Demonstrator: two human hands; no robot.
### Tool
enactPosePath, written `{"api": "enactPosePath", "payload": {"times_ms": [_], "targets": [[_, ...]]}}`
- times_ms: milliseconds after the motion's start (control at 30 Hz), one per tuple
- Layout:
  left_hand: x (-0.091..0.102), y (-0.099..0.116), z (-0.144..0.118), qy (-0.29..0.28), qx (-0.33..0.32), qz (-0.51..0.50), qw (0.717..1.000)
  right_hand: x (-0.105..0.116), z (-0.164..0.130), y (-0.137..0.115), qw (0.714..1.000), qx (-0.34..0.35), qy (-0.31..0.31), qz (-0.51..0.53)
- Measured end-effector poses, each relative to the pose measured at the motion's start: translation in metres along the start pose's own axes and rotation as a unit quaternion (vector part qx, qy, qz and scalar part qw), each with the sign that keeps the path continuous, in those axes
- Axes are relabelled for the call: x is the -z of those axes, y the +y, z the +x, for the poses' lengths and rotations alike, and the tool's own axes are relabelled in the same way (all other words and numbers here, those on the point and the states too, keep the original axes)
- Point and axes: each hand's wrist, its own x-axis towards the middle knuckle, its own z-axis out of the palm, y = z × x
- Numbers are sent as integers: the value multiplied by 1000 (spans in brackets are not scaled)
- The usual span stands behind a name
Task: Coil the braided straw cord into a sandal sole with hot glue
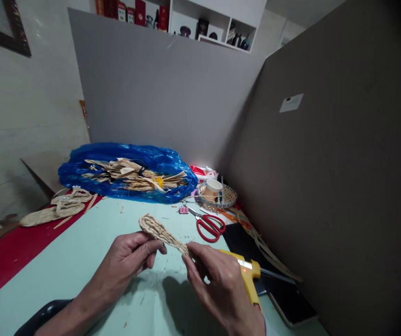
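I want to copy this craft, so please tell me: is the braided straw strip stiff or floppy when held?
The braided straw strip spans between left hand and right hand without sagging, so probably semi-stiff yet bendable. Thin dried fibre suggests it is light, perhaps brittle.

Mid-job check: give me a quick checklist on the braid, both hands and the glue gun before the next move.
1. Tan braided straw strip held at both ends: ok, left hand and right hand each pinch it.
2. Strip lifted off the pale green table: ok.
3. Yellow glue gun powered: ok, a red light shows.
4. Glue gun's nozzle clear of fingers: cannot tell, the right hand hides it.
5. Red-handled scissors clear of the hands: ok, lying apart.
6. Blue plastic bag of straw pieces open: ok.
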Motion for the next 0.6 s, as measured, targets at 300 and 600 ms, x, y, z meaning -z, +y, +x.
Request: {"api": "enactPosePath", "payload": {"times_ms": [300, 600], "targets": [[36, 1, 10, 118, -8, -135, 984, 18, 13, 8, 973, -194, 23, 121], [-15, -15, -4, -125, 22, -99, 987, 8, 25, -35, 936, -226, -57, 265]]}}
